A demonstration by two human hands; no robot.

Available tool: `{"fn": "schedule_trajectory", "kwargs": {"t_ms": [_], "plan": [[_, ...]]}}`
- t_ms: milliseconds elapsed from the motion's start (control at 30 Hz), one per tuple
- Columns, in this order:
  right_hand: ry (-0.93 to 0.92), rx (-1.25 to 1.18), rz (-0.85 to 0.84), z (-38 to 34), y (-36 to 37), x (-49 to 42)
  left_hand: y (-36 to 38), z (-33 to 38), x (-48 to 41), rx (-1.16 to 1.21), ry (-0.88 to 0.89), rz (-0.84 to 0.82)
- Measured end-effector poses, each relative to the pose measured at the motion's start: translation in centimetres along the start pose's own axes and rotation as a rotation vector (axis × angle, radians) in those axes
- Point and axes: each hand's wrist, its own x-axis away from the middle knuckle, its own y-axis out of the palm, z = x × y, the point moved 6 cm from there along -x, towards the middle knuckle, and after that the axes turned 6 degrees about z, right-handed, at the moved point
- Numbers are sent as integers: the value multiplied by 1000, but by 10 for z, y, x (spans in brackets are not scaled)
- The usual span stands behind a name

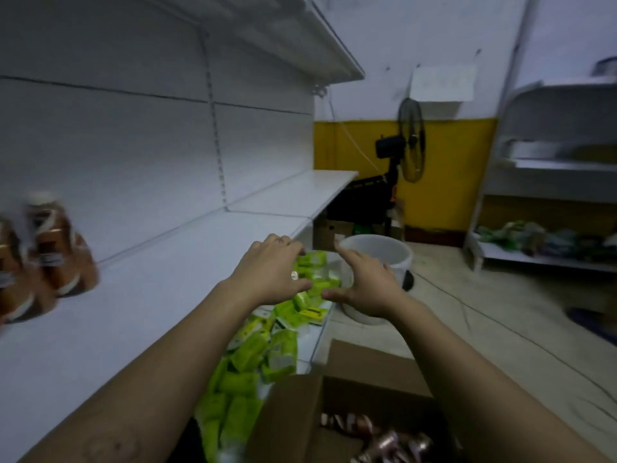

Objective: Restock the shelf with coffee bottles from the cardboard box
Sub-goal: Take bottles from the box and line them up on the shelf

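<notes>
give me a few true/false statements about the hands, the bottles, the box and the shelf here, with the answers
1. Both hands hold a coffee bottle. False: the left hand and right hand are empty, fingers spread above green packets.
2. Coffee bottles stand on the white shelf at the far left. True.
3. The cardboard box is closed. False: its flaps are open and copper-coloured bottle tops show inside.
4. The green packets lie on a lower shelf level, below the white shelf. True.
5. A red bucket stands on the floor. False: the bucket is white.
</notes>
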Motion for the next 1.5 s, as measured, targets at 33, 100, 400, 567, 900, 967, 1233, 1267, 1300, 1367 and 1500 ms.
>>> {"fn": "schedule_trajectory", "kwargs": {"t_ms": [33, 100, 400, 567, 900, 967, 1233, 1267, 1300, 1367, 1500], "plan": [[45, 16, -19, 21, 3, 12, 15, 15, 1, 20, 13, -27], [134, 46, -41, 59, 12, 35, 44, 38, 3, 54, 31, -77], [424, 153, -327, 176, 94, 106, 182, 99, 17, 184, 67, -382], [557, 88, -494, 228, 149, 140, 270, 117, 24, 189, 40, -613], [838, -11, -903, 315, 266, 213, 447, 128, 56, 299, -80, -981], [879, 32, -965, 325, 288, 220, 481, 124, 69, 296, -110, -1046], [652, 165, -811, 364, 347, 173, 596, 91, 95, 300, -276, -1174], [634, 160, -796, 367, 355, 169, 607, 90, 97, 311, -307, -1177], [621, 175, -822, 370, 365, 170, 617, 89, 102, 322, -340, -1184], [581, 263, -942, 376, 387, 185, 634, 91, 116, 359, -425, -1196], [544, 420, -982, 384, 417, 221, 661, 96, 146, 467, -555, -1150]]}}
